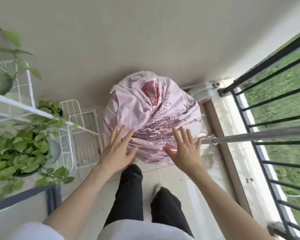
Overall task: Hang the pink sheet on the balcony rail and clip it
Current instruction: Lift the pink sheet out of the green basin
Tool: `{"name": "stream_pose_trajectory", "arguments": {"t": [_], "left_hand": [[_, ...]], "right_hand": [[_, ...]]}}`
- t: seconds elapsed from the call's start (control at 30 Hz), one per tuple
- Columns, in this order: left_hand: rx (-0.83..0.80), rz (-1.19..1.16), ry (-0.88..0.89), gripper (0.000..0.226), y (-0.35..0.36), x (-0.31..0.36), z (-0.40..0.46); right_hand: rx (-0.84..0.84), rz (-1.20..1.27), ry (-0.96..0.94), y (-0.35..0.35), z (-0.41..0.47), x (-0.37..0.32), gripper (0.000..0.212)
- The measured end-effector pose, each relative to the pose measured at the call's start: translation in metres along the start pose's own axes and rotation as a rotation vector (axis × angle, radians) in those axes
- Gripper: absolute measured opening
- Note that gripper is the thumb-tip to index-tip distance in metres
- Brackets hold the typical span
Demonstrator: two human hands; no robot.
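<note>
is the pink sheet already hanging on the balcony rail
No, the pink sheet sits bunched in a heap on the floor, apart from the black rail, with both open hands reaching toward it.

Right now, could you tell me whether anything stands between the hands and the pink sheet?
Nothing visible does. The left hand and right hand reach with fingers spread straight over the near side of the bundled sheet.

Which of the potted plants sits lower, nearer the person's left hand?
The bushy plant in the pale pot, low on the white wire rack, sits nearer the left hand. The other plant stands higher at the far left edge.
</note>
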State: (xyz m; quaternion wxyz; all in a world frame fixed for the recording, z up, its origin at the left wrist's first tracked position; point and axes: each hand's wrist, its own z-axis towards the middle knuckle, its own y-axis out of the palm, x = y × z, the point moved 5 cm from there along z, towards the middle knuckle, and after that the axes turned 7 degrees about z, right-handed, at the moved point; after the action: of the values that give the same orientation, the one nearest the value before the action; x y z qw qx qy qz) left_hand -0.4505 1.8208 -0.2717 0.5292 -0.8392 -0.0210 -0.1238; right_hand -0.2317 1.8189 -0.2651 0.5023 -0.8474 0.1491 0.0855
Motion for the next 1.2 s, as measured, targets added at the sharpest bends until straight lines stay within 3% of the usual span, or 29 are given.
{"name": "stream_pose_trajectory", "arguments": {"t": [0.1,0.23,0.37,0.47,0.53,0.6,0.73,0.83,1.0,1.1,1.2], "left_hand": [[-0.014,-0.022,-0.016,0.065,0.012,-0.021,0.039],[-0.005,-0.125,-0.150,0.080,0.033,-0.045,0.077],[-0.093,-0.476,-0.439,0.099,0.062,-0.060,0.111],[-0.100,-0.696,-0.445,0.087,0.076,-0.052,0.133],[-0.069,-0.744,-0.416,0.069,0.077,-0.043,0.138],[-0.047,-0.709,-0.374,0.056,0.076,-0.035,0.139],[-0.150,-0.690,-0.225,0.043,0.070,-0.002,0.139],[-0.132,-0.597,-0.109,0.037,0.057,0.021,0.152],[-0.081,-0.545,-0.088,0.068,0.038,0.031,0.179],[-0.257,-0.525,-0.136,0.066,0.057,0.028,0.190],[-0.413,-0.486,-0.145,0.080,0.080,0.037,0.189]], "right_hand": [[-0.060,0.136,0.150,0.033,0.026,0.006,0.075],[0.025,0.617,0.417,0.068,0.036,0.022,0.077],[0.108,1.254,1.023,0.110,0.027,0.046,0.085],[0.007,1.725,1.362,0.143,0.026,0.047,0.087],[-0.115,2.013,1.379,0.156,0.032,0.037,0.094],[-0.122,2.210,1.338,0.155,0.042,0.026,0.094],[-0.020,2.329,1.175,0.128,0.066,0.015,0.086],[0.027,2.370,1.101,0.117,0.081,0.018,0.079],[0.131,2.297,1.071,0.123,0.090,0.026,0.078],[0.152,2.396,1.014,0.128,0.099,0.020,0.079],[0.103,2.552,0.954,0.118,0.110,0.005,0.076]]}}
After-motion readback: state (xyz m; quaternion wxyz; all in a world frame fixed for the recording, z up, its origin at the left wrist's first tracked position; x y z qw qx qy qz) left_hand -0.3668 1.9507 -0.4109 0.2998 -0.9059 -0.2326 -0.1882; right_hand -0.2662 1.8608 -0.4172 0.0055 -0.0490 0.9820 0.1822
